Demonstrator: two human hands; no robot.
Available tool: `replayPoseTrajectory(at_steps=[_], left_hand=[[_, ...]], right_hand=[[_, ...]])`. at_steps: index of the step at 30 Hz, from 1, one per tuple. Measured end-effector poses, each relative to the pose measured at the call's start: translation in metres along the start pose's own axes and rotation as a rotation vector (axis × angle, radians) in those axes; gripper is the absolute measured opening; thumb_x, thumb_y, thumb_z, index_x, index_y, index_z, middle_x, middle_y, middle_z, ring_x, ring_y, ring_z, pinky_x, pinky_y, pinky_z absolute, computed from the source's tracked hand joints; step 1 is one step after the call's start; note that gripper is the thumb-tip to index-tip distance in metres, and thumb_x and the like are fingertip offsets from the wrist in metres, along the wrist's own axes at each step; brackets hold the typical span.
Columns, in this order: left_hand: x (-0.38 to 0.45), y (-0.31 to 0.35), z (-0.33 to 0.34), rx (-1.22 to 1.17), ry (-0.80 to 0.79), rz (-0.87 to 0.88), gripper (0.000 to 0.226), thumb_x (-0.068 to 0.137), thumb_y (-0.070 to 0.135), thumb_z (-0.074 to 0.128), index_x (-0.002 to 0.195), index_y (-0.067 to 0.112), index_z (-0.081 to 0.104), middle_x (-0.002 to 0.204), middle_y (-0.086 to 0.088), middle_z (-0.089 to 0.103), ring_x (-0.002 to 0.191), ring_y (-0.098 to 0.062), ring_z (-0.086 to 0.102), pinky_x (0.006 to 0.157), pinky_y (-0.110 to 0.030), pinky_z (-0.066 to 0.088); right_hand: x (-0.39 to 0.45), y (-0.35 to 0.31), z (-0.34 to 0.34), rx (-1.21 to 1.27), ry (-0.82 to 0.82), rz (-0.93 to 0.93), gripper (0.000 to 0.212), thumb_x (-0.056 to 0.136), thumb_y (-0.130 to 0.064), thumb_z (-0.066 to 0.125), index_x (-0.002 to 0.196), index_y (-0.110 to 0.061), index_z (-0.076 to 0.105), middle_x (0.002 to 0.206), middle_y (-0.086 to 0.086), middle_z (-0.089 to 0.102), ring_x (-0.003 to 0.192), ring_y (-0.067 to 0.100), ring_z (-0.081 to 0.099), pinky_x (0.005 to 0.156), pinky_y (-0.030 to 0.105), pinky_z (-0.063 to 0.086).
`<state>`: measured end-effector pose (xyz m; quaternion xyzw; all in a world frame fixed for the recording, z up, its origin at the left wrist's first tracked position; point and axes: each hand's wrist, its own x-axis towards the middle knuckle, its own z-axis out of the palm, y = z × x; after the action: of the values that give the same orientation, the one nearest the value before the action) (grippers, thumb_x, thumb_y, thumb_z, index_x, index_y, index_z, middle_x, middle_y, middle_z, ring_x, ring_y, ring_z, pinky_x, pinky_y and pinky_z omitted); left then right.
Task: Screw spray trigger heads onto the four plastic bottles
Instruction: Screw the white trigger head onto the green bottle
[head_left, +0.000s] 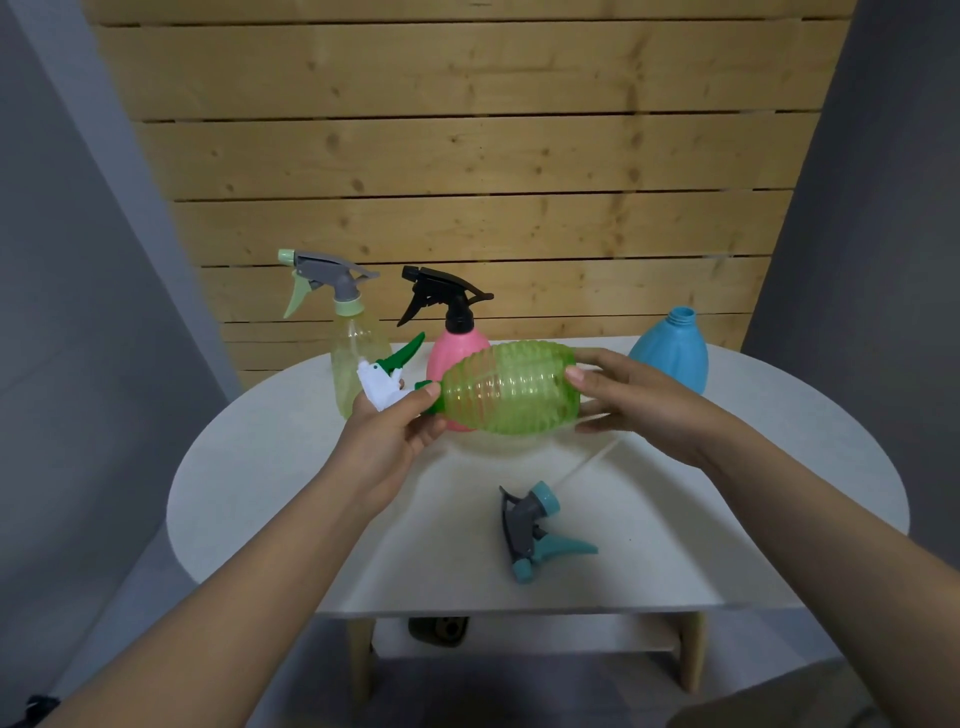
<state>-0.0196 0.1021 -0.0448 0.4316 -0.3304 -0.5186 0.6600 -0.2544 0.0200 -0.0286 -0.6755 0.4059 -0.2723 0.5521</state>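
A ribbed green bottle (511, 387) lies sideways in the air above the table, neck to the left. My right hand (636, 402) grips its base. My left hand (387, 434) holds the white and green trigger head (387, 376) at the bottle's neck. Behind stand a clear yellowish bottle (358, 358) with a grey and pale green head (324, 278) and a pink bottle (454, 353) with a black head (441, 293). A blue bottle (672, 353) with an open neck stands at the back right. A loose grey and teal trigger head (535, 530) lies on the table near the front.
The white rounded table (270, 499) has a lower shelf with a dark object (439, 629) on it. A wooden slat wall (467, 156) rises close behind the table. The teal head's thin dip tube (589, 460) stretches toward my right hand.
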Motion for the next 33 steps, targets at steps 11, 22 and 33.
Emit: replayPoseTrajectory(at_steps=[11, 22, 33], left_hand=[[0.0006, 0.0002, 0.0028, 0.109, -0.005, 0.032, 0.04, 0.084, 0.003, 0.061, 0.107, 0.031, 0.044, 0.098, -0.001, 0.061, 0.077, -0.011, 0.063, 0.061, -0.019, 0.053], [-0.0024, 0.0013, 0.0031, 0.13, -0.044, 0.039, 0.045, 0.084, 0.002, 0.061, 0.102, 0.038, 0.04, 0.105, -0.006, 0.058, 0.074, -0.01, 0.067, 0.073, -0.026, 0.05], [-0.0007, 0.0013, 0.0068, 0.102, -0.052, 0.022, 0.039, 0.085, 0.0, 0.058, 0.112, 0.026, 0.046, 0.092, 0.001, 0.065, 0.072, -0.008, 0.065, 0.073, -0.025, 0.05]], right_hand=[[0.0025, 0.0042, 0.0021, 0.059, -0.011, 0.166, 0.093, 0.052, -0.079, 0.057, 0.119, -0.014, 0.057, 0.109, 0.018, 0.067, 0.084, 0.03, 0.072, 0.065, 0.033, 0.058], [0.0038, 0.0033, 0.0009, 0.014, 0.038, 0.103, 0.086, 0.051, -0.076, 0.061, 0.109, -0.012, 0.062, 0.096, 0.022, 0.068, 0.063, 0.026, 0.07, 0.05, 0.026, 0.052], [0.0013, 0.0024, -0.002, 0.046, 0.0, 0.017, 0.08, 0.053, -0.059, 0.074, 0.119, -0.019, 0.055, 0.115, 0.021, 0.062, 0.089, 0.032, 0.07, 0.068, 0.033, 0.057]])
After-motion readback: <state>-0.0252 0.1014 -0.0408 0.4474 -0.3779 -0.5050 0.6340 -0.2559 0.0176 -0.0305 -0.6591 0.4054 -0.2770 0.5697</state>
